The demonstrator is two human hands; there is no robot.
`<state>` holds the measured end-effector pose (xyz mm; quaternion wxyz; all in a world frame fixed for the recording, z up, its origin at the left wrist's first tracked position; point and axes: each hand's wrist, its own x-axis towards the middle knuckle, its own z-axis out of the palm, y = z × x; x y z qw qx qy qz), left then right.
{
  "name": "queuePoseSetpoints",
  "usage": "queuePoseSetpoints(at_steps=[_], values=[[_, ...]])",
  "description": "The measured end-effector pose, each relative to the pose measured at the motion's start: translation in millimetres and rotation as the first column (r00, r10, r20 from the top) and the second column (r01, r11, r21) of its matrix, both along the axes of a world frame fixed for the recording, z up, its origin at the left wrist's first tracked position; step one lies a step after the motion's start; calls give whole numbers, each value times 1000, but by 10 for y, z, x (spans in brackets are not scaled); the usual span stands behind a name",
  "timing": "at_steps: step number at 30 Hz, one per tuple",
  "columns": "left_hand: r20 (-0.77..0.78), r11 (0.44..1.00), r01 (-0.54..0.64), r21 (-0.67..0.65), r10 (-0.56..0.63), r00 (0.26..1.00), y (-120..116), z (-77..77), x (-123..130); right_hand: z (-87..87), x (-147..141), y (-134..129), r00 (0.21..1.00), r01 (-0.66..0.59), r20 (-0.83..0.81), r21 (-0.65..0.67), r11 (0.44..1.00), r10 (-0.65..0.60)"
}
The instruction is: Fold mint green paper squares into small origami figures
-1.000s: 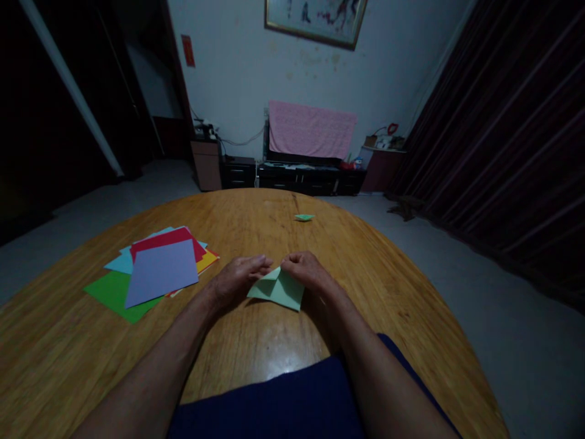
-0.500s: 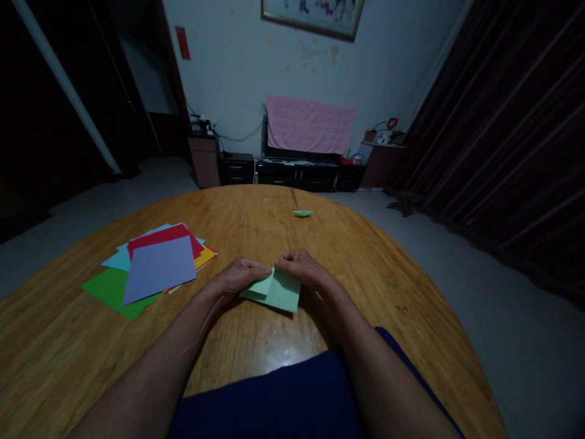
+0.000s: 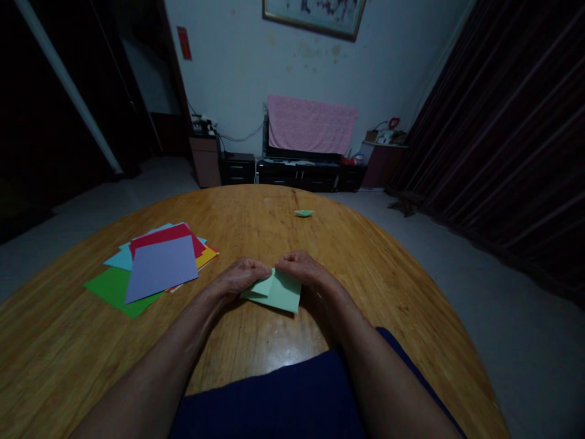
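Observation:
Between my hands is a light green sheet of paper [image 3: 284, 294], folded over, with a smaller flap on its left part. My left hand [image 3: 244, 275] pinches the paper's upper left, thumb lying along the flap. At the top edge, my right hand [image 3: 297, 267] grips it with the fingers bent close together, near the left thumb. The fingers behind the sheet are hidden. The paper's lower right corner points toward me, just over the table.
A round wooden table [image 3: 365, 274] fills the foreground. To the left lie loose coloured sheets, with a lavender sheet [image 3: 162, 268] on top and a green sheet [image 3: 112, 289] below. Farther off sits a small folded green paper piece [image 3: 304, 213].
Both hands keep the same hold on the light green paper. The whole view has shifted very slightly; nothing else has visibly changed.

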<state>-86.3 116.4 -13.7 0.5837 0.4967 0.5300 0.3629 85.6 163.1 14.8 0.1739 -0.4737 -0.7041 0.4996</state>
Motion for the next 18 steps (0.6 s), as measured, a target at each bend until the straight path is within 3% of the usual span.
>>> queuePoseSetpoints(at_steps=[6, 18], values=[[47, 1000, 30, -5, -30, 998, 21, -43, -23, -6, 0, -9, 1000, 12, 2, 8, 1000, -12], [78, 999, 52, -14, -51, 996, 12, -45, -38, -77, 47, 33, 994, -78, -83, -49, 996, 74]])
